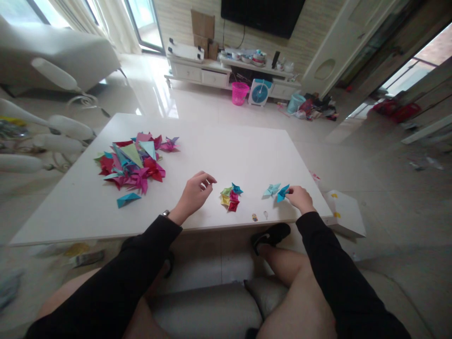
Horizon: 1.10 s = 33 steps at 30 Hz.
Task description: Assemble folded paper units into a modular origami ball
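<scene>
My right hand pinches a blue folded-paper piece at the right of the white table. Just left of it lies a pale turquoise folded-paper piece. My left hand hovers over the table with its fingers apart and nothing in them. Between the hands sits a cluster of small folded-paper pieces in green, blue, yellow, pink and red. To the left is a heap of colourful folded paper, some of it shaped like cranes. A single blue folded piece lies in front of that heap.
The white table has its near edge close to my knees. Two small trinkets lie near that edge. A white box stands beyond the right corner. White ornate chairs are at the left.
</scene>
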Available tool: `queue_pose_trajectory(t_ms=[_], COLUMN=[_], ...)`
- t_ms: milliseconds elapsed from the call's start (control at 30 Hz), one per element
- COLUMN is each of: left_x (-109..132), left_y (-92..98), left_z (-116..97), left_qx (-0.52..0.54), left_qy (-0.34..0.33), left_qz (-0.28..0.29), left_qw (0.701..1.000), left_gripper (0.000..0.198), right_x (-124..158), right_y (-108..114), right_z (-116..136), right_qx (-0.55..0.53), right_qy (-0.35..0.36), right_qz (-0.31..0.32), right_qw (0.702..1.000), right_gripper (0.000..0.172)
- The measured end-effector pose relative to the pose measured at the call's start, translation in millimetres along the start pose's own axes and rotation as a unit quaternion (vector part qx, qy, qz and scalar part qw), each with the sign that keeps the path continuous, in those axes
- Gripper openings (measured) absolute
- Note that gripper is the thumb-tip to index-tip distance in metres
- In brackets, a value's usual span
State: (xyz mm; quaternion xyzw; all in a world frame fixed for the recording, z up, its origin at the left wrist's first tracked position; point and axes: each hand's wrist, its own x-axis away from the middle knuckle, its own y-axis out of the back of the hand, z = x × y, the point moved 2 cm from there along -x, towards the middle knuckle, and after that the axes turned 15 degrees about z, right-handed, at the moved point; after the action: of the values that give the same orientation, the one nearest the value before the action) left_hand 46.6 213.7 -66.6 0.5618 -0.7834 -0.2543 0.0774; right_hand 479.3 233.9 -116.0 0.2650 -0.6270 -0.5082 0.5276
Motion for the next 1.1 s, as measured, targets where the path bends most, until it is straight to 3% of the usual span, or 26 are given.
queue_pose_trajectory(t_ms=[433, 1100], left_x=[4.3, 6.3], left_y=[8.9, 14.8], left_z=[-2.4, -3.1], left_qx=[0.002, 0.0], left_qy=[0.001, 0.006], left_qz=[-0.008, -0.006], left_qw=[1.0, 1.0], left_gripper=[0.016, 0.016], right_x=[0.0, 3.1], right_y=[-12.3, -8.4], right_z=[6.8, 7.9], right_qx=[0.009, 0.01], right_qy=[0.013, 0.013], right_qz=[0.011, 0.004], right_qw=[1.0, 1.0], right_gripper=[0.025, 0.026])
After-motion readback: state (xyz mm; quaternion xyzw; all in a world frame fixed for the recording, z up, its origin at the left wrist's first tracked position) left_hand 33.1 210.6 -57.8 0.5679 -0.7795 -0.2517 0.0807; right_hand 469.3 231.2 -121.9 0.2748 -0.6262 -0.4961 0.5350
